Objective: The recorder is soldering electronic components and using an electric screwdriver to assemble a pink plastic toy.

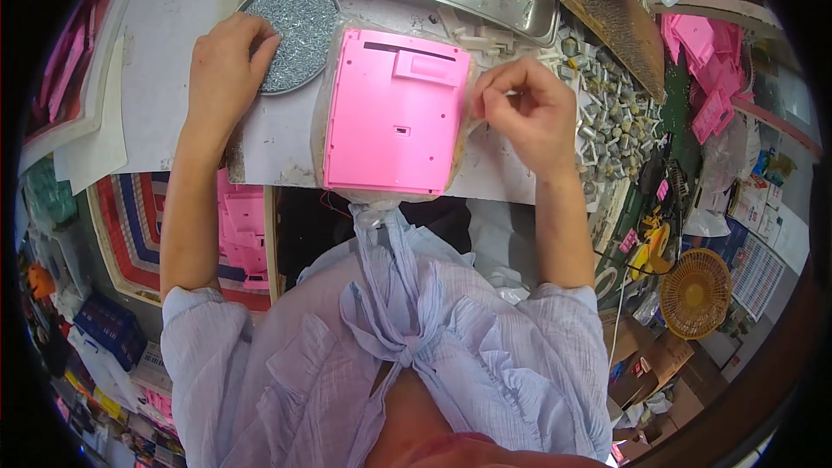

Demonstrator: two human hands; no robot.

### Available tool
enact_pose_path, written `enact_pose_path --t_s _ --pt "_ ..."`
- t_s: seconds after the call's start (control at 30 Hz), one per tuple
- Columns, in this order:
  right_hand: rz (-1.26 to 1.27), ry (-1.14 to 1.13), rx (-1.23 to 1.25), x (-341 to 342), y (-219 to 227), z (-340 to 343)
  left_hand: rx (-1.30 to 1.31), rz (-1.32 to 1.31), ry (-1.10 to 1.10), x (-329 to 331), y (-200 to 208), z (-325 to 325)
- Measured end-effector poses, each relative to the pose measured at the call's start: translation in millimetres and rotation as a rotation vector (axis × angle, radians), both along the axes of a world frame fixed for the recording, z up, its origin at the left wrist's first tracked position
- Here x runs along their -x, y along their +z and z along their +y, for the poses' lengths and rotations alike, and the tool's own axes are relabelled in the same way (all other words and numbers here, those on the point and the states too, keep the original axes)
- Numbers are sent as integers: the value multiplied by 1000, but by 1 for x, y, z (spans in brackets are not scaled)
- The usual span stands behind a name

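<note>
A flat pink plastic panel (pixel 390 121) lies in front of me on a clear plastic wrapping, with a long slot and a raised block near its far edge. To its left stands a round dish of small silvery screws (pixel 293 30). My left hand (pixel 230 56) is at the left side of that dish, its thumb and fingers curled together over the screws; anything in the fingertips is hidden. Beside the panel's right edge is my right hand (pixel 530 108), closed in a pinch. What it holds, if anything, I cannot make out.
At the back, a steel tray (pixel 542 22) holds small screws in its compartments. Small white plastic parts (pixel 477 35) and a heap of little metal cylinders (pixel 611 117) lie to the right. A brown board (pixel 615 26) carries more screws. Pink parts (pixel 243 230) sit below the table's left edge.
</note>
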State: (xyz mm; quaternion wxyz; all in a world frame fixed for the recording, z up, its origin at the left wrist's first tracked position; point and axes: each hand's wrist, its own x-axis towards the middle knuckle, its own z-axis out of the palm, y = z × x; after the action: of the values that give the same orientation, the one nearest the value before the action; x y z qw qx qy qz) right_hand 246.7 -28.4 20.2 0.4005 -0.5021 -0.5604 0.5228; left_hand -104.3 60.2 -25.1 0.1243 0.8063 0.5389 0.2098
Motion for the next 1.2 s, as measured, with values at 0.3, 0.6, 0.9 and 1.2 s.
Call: enact_pose_path --t_s 0.3,0.6,0.9,1.2 --pt "-224 -20 -19 14 5 -15 -5 -121 75 -6 4 0" --pt "-556 75 -527 18 -17 -12 73 -176 157 -1 5 -3" --pt "-406 94 -611 8 -36 -9 63 -464 -286 -60 39 -63" --pt "-346 5 -412 3 -28 -16 -54 -101 -602 -121 34 -92"
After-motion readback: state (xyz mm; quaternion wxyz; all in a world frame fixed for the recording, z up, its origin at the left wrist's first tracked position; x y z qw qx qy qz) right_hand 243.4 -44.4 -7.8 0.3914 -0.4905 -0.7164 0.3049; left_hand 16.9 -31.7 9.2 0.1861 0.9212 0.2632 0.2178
